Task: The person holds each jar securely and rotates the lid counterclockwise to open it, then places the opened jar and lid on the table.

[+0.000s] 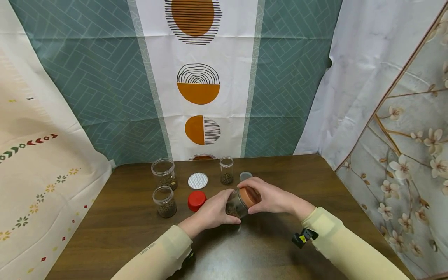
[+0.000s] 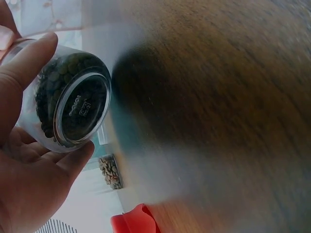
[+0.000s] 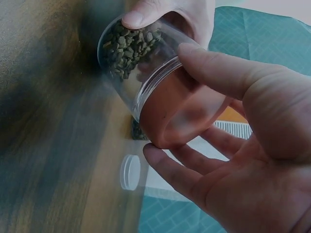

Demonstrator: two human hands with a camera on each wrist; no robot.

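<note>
My left hand [image 1: 218, 210] grips the body of a clear jar [image 1: 233, 206], partly filled with dark brown pellets. In the left wrist view the embossed base of the jar [image 2: 83, 109] faces the camera, with thumb and fingers around its side. My right hand [image 1: 271, 195] holds the orange-brown lid [image 1: 247, 197], which sits on the jar's mouth. Thumb and fingertips lie around the lid's edge in the right wrist view, and the pellets [image 3: 129, 51] lie toward the base. The jar is tilted over the table, lid to the right.
Two open jars with pellets, a larger one [image 1: 163, 171] and a smaller one [image 1: 164, 202], stand at the left. A red lid [image 1: 196, 200] and a white patterned lid [image 1: 197, 181] lie beside them. Behind my hands are a narrow open jar [image 1: 226, 171] and a grey lid [image 1: 245, 176].
</note>
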